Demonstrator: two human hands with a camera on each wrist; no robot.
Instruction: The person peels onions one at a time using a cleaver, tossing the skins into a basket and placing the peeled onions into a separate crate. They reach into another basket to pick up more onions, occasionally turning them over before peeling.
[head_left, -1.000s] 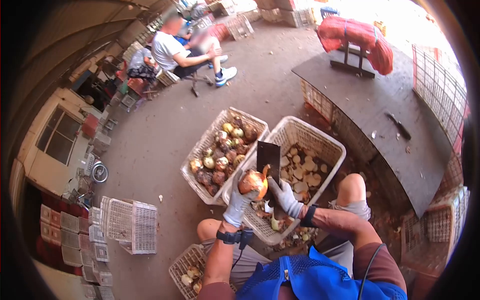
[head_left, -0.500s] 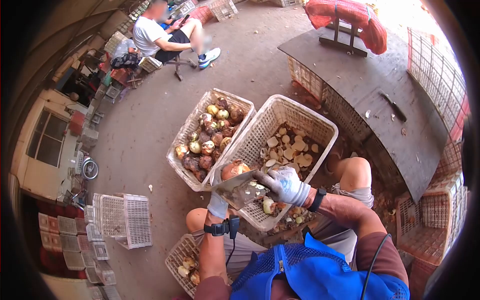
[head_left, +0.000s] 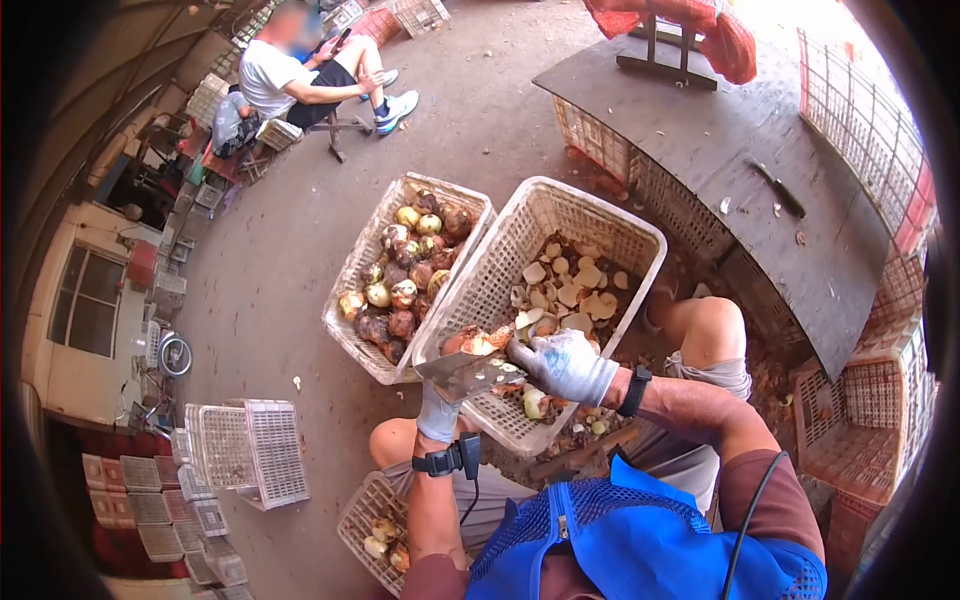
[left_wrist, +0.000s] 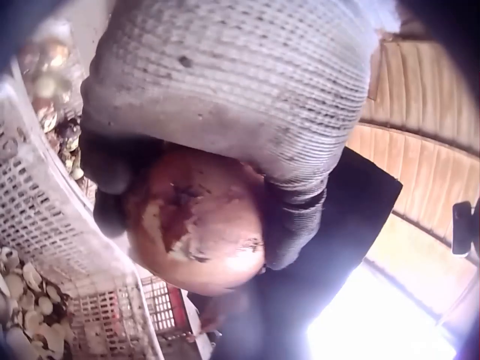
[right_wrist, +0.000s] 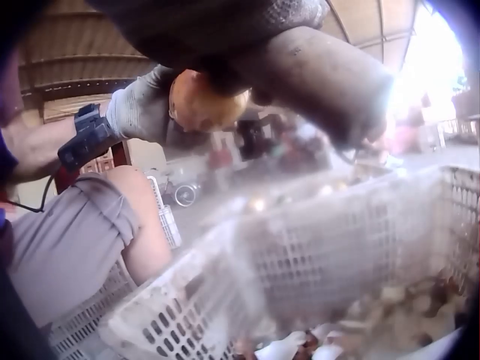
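My gloved left hand grips a brown-skinned onion, with fingers and thumb round its sides in the left wrist view. In the head view the onion's top shows just beyond a broad cleaver blade, which overlaps the hand. My gloved right hand holds this cleaver, its dark handle mostly hidden by the fingers. Both hands are over the near end of a white plastic crate, which contains pale onion slices and skins. In the right wrist view the onion is beside the right hand's glove.
A second crate, full of unpeeled onions, stands left of the first. By my left leg sits a small basket with onions. A dark tabletop to the right carries a knife. Another person sits farther back.
My right hand has swung the cleaver from upright, pointing away, to lying across the onion, blade leftward. Both hands are lower and farther left than before. The head view has shifted.
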